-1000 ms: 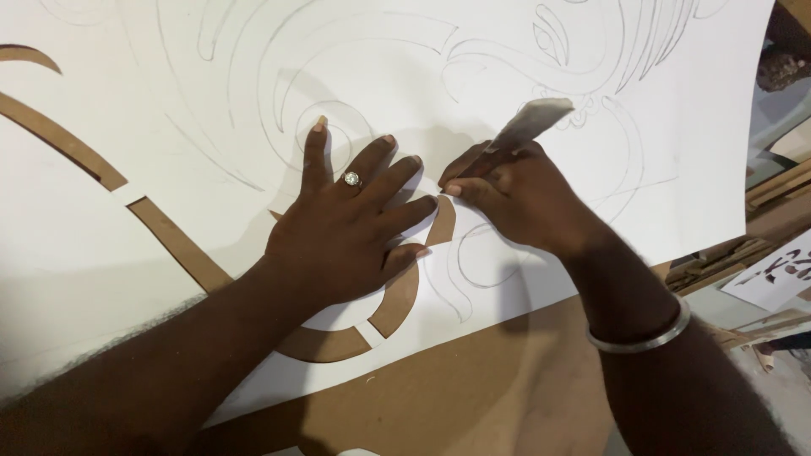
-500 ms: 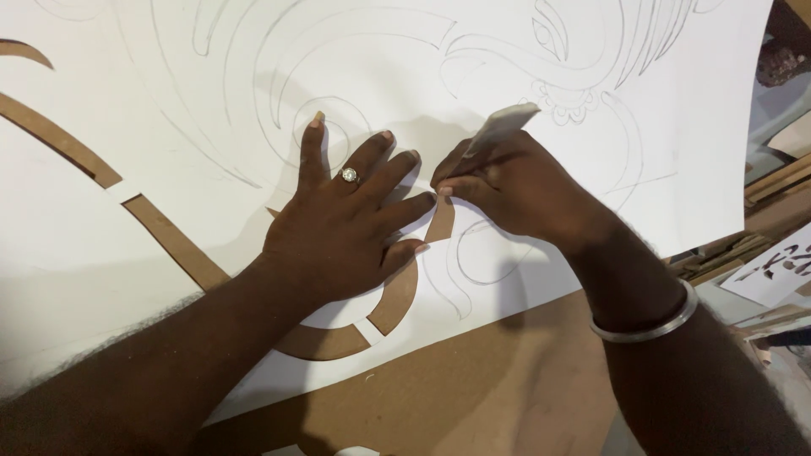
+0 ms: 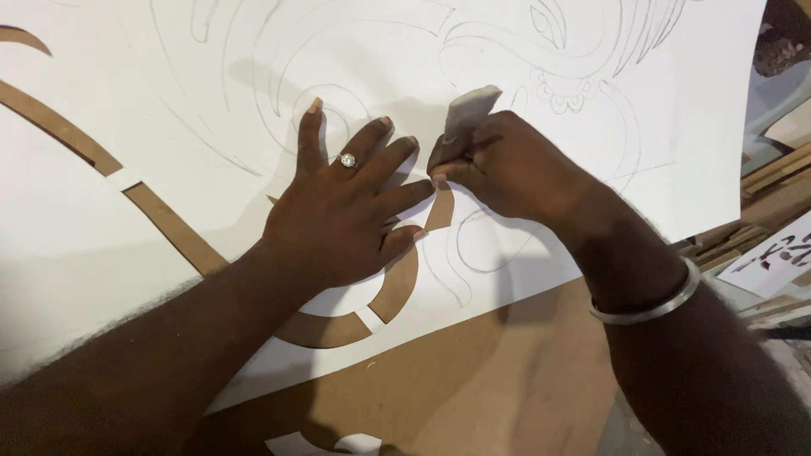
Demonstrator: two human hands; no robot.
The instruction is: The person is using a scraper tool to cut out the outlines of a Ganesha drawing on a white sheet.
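One white pencilled sheet under both hands; one cutting tool in right hand; one ring on left hand; one bangle at right wrist.

White sheet, grey pencil scrolls, brown board showing through.

The sheet is plain white, drawn over with thin grey curving lines and leaf-like scrolls. Curved bands cut out of the sheet show brown, the same flat brown as the board below the sheet's lower edge. Over the sheet, the knife handle is pale grey, the ring pale and glinting, the bangle silver-grey.
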